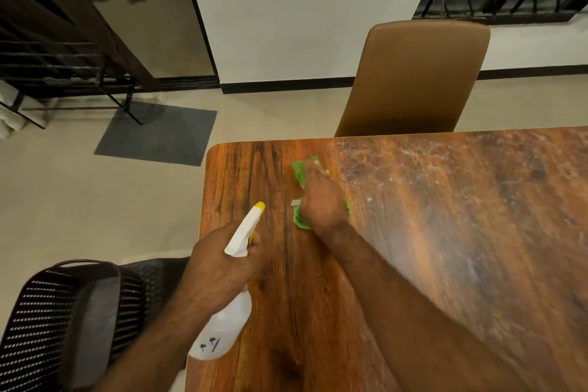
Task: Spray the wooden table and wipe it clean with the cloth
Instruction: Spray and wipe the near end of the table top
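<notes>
A wooden desk (413, 248) fills the view. Nearer than the green cloth (299, 170), the left grip (216, 267) curls round the spray bottle (222, 325). The right grip (321, 204) presses flat on the cloth: wiping is underway. Right of the cloth, whitish haze likely needs the next strokes.

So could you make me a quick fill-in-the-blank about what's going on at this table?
The left hand holds the spray bottle, whose nozzle tip is ____.
The right hand presses a ____ cloth on the wooden table.
Whitish smears lie to the cloth's ____.
Missing: yellow, green, right.
</notes>
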Demonstrator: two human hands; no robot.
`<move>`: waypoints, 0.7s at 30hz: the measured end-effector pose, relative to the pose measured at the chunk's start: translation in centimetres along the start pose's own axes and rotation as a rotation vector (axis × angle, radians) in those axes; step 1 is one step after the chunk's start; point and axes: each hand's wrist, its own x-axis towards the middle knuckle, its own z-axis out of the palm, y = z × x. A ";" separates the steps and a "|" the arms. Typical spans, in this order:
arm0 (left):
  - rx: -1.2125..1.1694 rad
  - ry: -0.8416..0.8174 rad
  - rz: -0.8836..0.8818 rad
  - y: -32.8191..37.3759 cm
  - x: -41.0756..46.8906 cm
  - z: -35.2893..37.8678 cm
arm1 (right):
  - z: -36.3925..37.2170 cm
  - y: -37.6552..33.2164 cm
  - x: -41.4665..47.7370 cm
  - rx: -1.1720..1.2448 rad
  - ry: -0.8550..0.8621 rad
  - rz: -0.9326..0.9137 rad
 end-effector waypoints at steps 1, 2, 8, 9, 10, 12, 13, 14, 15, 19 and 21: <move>0.000 -0.008 0.000 -0.2 -0.2 -0.1 | -0.1 0.4 0.3 0.008 0.017 0.079; 0.004 -0.012 -0.003 -0.4 -0.4 -0.2 | -0.2 0.3 0.1 0.019 0.028 0.128; 0.010 -0.011 -0.001 -0.9 -1.4 -0.5 | 0.7 -1.8 -6.4 0.032 -0.052 -0.105; 0.014 -0.016 0.001 -0.9 -1.5 -0.5 | 0.4 -1.0 -6.7 0.024 -0.053 -0.115; 0.012 -0.020 0.003 -0.8 -1.7 -0.5 | 0.2 0.0 -6.4 0.018 -0.044 -0.084; 0.007 -0.023 0.010 -0.7 -2.1 -0.4 | -0.2 1.3 -5.3 0.020 -0.008 0.044; 0.012 -0.024 0.014 -0.7 -2.4 -0.3 | -0.2 1.3 -5.0 0.021 0.011 0.096; 0.016 -0.021 0.019 -0.7 -2.6 -0.3 | -0.1 0.9 -5.2 0.021 0.028 0.116; 0.018 -0.019 0.022 -0.7 -2.9 -0.1 | 0.3 0.3 -5.8 0.027 0.032 0.104; 0.032 -0.029 0.019 -0.8 -3.9 0.2 | 1.9 -1.4 -11.1 0.058 -0.013 -0.158; 0.012 -0.053 0.024 -0.7 -4.5 0.3 | 1.2 0.1 -11.6 0.041 0.002 -0.168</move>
